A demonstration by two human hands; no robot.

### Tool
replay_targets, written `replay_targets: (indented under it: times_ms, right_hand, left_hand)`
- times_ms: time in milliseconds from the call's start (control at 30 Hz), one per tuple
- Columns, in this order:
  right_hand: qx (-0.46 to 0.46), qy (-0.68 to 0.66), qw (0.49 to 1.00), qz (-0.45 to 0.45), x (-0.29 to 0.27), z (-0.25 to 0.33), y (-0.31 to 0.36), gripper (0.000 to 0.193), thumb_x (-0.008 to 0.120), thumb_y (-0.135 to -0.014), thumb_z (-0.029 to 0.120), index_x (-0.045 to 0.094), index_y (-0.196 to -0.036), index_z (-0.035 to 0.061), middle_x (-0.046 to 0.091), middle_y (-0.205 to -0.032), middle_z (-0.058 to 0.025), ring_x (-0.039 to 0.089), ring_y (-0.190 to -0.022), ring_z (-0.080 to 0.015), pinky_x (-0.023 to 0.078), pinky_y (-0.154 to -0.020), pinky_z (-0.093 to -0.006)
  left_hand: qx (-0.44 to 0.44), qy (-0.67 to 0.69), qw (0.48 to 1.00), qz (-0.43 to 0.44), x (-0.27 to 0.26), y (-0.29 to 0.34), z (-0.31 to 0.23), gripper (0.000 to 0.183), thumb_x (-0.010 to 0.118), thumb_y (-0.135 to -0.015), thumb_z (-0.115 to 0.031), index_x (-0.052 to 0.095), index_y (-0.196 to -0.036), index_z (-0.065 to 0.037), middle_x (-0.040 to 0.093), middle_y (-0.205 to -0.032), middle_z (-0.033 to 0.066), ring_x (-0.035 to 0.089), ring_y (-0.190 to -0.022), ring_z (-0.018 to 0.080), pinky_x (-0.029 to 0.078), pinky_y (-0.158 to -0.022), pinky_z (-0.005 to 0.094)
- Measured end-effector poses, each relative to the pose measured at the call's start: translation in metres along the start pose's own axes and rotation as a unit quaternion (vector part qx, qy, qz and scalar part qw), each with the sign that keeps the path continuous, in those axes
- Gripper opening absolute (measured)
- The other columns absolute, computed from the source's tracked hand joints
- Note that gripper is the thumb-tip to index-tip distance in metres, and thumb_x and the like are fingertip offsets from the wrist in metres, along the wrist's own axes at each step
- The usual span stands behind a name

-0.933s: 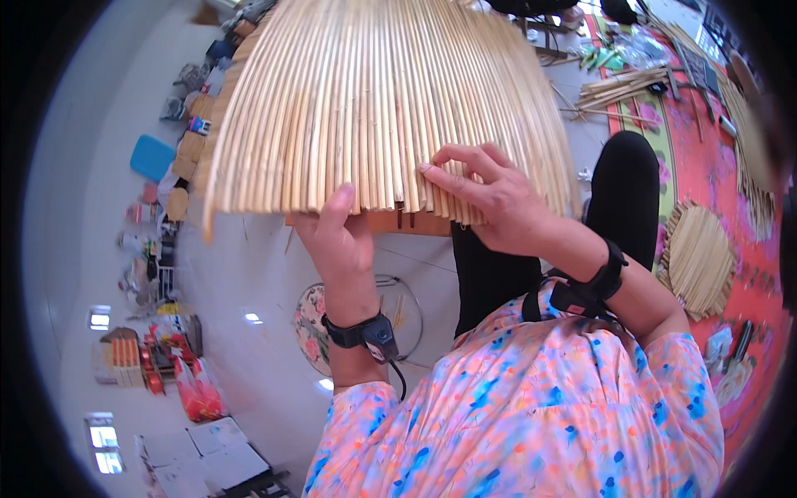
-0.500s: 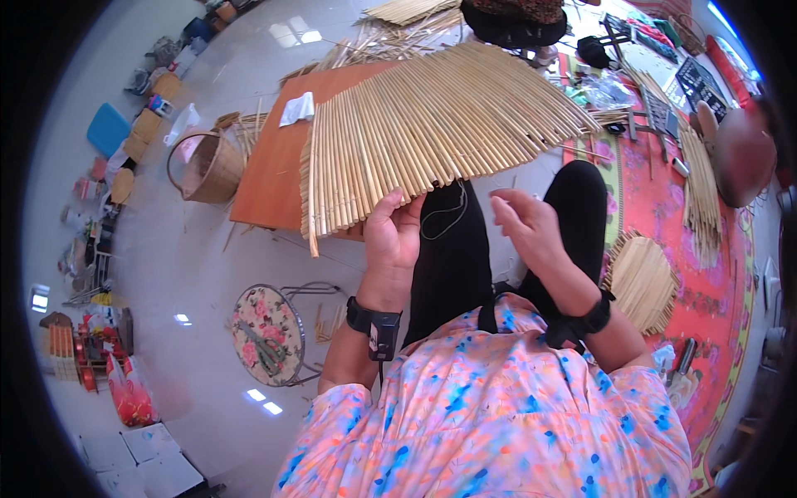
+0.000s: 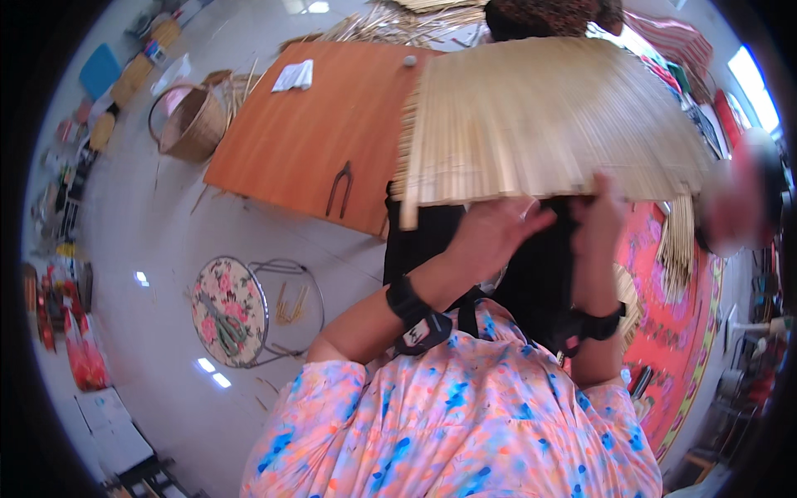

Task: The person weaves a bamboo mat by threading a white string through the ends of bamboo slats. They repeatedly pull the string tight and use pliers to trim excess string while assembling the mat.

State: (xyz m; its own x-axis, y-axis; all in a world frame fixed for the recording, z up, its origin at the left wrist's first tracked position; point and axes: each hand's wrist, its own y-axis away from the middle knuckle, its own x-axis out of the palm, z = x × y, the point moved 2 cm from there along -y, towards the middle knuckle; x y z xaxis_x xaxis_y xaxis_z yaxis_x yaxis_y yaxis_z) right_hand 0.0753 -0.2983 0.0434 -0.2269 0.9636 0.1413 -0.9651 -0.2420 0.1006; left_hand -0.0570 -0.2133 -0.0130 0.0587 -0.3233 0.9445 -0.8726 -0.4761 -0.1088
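Observation:
A fan-shaped mat of pale reed stalks [image 3: 552,120] lies above my knees, its left side overlapping the orange-brown board [image 3: 332,116]. My right hand [image 3: 599,220] grips the mat's near edge, thumb over the top and the other fingers largely hidden or blurred. My left hand [image 3: 494,236] is just below the same edge, farther left. Its thumb and a finger stretch apart toward the right, smeared by motion, and I see nothing held between them. Dark U-shaped metal snips [image 3: 339,189] rest on the board, with a white cloth [image 3: 293,75] farther back.
Left of me stands a floral round stool [image 3: 249,290] with scissors [image 3: 222,324] on it. A wicker basket [image 3: 191,129] is beyond. Loose stalks [image 3: 390,26] lie at the back, and a reed bundle [image 3: 678,249] is on the red patterned rug [image 3: 664,340]. Another person [image 3: 739,195] is at right.
The mat has shifted right, uncovering more of the board and the snips. My left hand has moved right and off the mat's left part; my right hand has come up to its edge.

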Motion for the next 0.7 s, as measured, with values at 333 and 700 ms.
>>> replay_targets:
  times_ms: [333, 700]
  right_hand:
    - [-0.053, 0.068, 0.995, 0.041, -0.113, 0.095, -0.103, 0.019, 0.063, -0.093, 0.029, 0.059, -0.081, 0.0152, 0.051, -0.057, 0.0065, 0.040, -0.039, -0.0041, 0.027, -0.034, -0.0208]
    - [-0.057, 0.379, 0.918, 0.098, -0.024, 0.030, -0.120, 0.031, 0.063, -0.085, 0.033, 0.065, -0.081, 0.0024, 0.057, -0.068, -0.0034, 0.052, -0.055, -0.0139, 0.041, -0.048, -0.0311]
  left_hand:
    - [-0.062, -0.678, 0.722, -0.123, -0.108, 0.060, -0.186, 0.019, 0.063, -0.094, -0.016, 0.069, -0.102, 0.000, 0.072, -0.093, 0.0092, 0.069, -0.082, 0.0150, 0.055, -0.075, 0.0288]
    - [0.013, -0.916, 0.266, -0.300, -0.292, 0.040, -0.202, 0.045, 0.070, -0.087, -0.034, 0.058, -0.124, -0.011, 0.054, -0.120, 0.0227, 0.053, -0.109, 0.0453, 0.043, -0.095, 0.0550]
